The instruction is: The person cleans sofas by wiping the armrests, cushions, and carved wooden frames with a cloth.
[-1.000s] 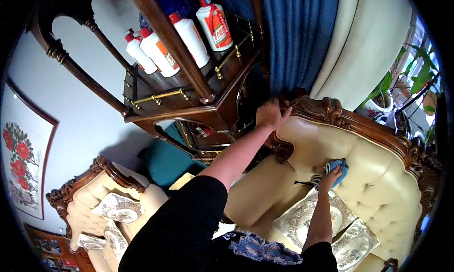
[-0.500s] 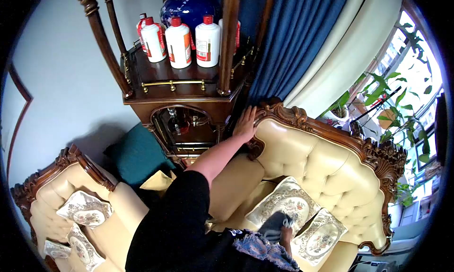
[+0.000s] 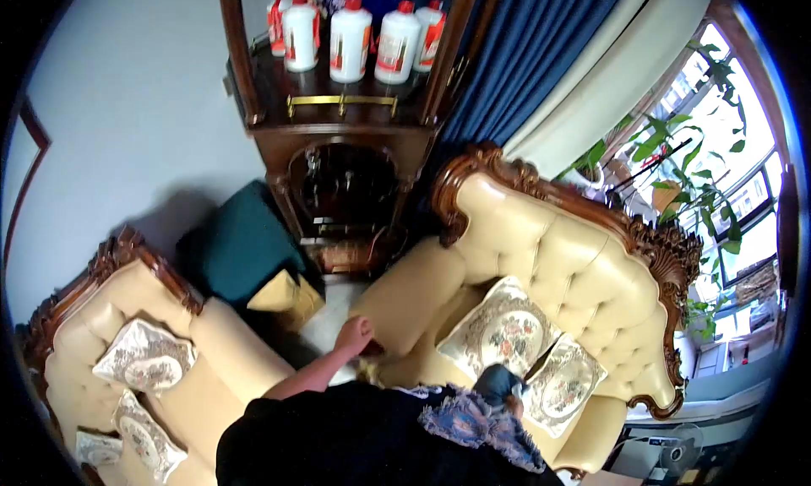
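My left hand (image 3: pixel 355 336) is in front of the sofa's rolled arm, its fingers curled in; whether it holds anything is too small to tell. Low in front of the patterned cushions, my right hand (image 3: pixel 514 406) grips a blue-grey cloth (image 3: pixel 497 383), partly hidden by my clothing. Behind it stands the tufted cream sofa (image 3: pixel 557 258) with its carved wooden frame (image 3: pixel 583 203). One floral cushion (image 3: pixel 507 330) leans on the backrest, and a second cushion (image 3: pixel 564 385) lies to its right.
A dark wooden cabinet (image 3: pixel 338 135) carries several white bottles (image 3: pixel 349 43) and a blue vase. Left are a second sofa (image 3: pixel 241 342), a dark green covered box (image 3: pixel 245 241) and a yellow item (image 3: pixel 287 298). Blue curtains (image 3: pixel 541 55), plants (image 3: pixel 659 140) and a fan (image 3: pixel 688 444) are at the right.
My left hand has left the sofa's carved frame and come down toward me, its fingers now curled. My right hand first brought the cloth down from the backrest and still holds it low.
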